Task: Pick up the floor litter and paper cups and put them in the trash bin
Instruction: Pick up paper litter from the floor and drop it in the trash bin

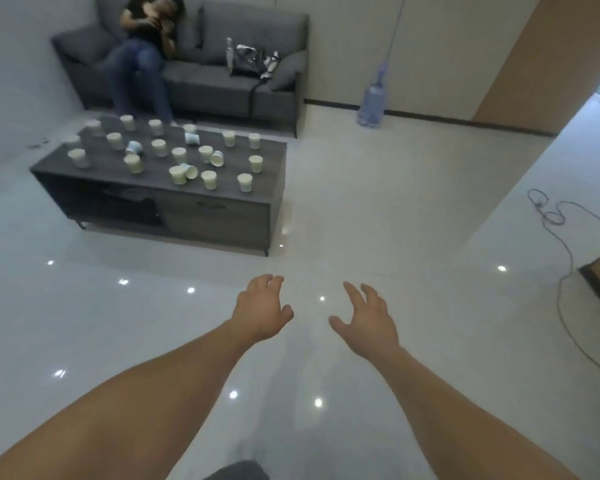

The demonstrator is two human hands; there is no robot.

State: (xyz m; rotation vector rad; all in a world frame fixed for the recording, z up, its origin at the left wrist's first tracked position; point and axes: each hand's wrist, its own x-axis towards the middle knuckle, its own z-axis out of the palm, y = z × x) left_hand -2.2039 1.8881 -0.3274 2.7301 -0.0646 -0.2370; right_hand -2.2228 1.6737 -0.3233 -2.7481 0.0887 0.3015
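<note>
Cups [158,147] of paper crowd the table [219,216] far left, several tipped; light, thin-walled and crushable, I judge, best taken gently round the side. Nearer, my left grip [260,311] and right grip [369,322] hover released, empty, over the floor [361,202].

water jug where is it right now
In the head view the water jug stands on the floor at upper right, against the wall, just right of the grey sofa.
</note>
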